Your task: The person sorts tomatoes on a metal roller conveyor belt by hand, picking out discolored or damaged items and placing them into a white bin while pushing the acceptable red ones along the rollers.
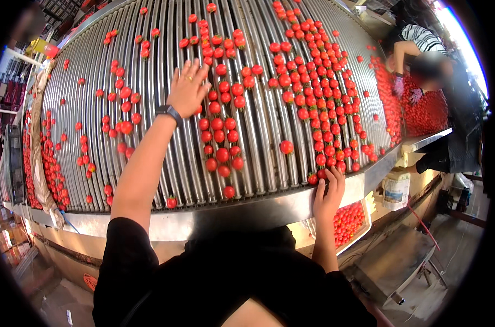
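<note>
Many small red tomatoes (218, 123) lie in rows on a metal roller conveyor (258, 125) in front of me. My left hand (188, 87), with a dark band on its wrist, reaches over the rollers, palm down and fingers spread. It is beside the middle row of tomatoes, and one tomato partly shows by its edge. My right hand (329, 191) rests at the conveyor's near metal edge, fingers stretched toward the lower end of a dense tomato band (324, 103). Its fingertips are by the nearest tomatoes; I cannot tell whether they touch. No tomato shows held in either hand.
A light crate (362, 231) of small tomatoes sits below the edge by my right arm. Right of it stand a white container (396, 191) and a metal bench (392, 261). Another person in gloves (416, 95) works at a tomato heap (427, 111) far right.
</note>
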A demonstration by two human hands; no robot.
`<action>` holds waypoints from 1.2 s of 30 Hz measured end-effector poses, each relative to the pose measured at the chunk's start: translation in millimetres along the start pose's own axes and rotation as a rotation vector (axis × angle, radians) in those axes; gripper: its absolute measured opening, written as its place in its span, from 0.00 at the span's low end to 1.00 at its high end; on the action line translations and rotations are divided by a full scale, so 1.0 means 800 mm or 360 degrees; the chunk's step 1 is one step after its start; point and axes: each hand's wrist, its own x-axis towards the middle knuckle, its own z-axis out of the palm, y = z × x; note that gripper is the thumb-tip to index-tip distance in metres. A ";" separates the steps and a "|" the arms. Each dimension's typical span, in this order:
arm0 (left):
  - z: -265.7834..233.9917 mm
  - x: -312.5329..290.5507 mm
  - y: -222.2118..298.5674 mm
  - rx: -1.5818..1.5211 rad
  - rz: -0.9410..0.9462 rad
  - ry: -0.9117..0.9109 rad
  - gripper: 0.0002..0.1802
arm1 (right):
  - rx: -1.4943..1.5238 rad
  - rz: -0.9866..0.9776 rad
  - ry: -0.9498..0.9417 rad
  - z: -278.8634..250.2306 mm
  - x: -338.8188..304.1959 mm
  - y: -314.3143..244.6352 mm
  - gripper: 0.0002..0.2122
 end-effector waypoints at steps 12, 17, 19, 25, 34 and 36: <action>-0.023 -0.113 0.062 -0.0098 0.0164 -0.0103 0.26 | 0.0156 -0.0054 0.0134 -0.005 0.006 0.024 0.11; -0.027 -0.131 0.071 -0.0297 0.0075 0.0080 0.28 | 0.0149 -0.0059 0.0182 -0.007 0.006 0.035 0.10; -0.030 -0.148 0.098 -0.0356 0.0231 -0.0118 0.28 | 0.0176 -0.0017 0.0182 -0.008 0.006 0.037 0.11; -0.035 -0.162 0.098 -0.0335 -0.0077 -0.0157 0.28 | 0.0157 0.0003 0.0201 -0.010 0.008 0.049 0.11; -0.041 -0.204 0.152 -0.0273 0.0296 -0.0348 0.34 | 0.0166 -0.0019 0.0217 -0.015 0.014 0.066 0.11; -0.040 -0.202 0.151 -0.0229 0.0253 -0.0315 0.34 | 0.0167 -0.0019 0.0218 -0.017 0.015 0.069 0.11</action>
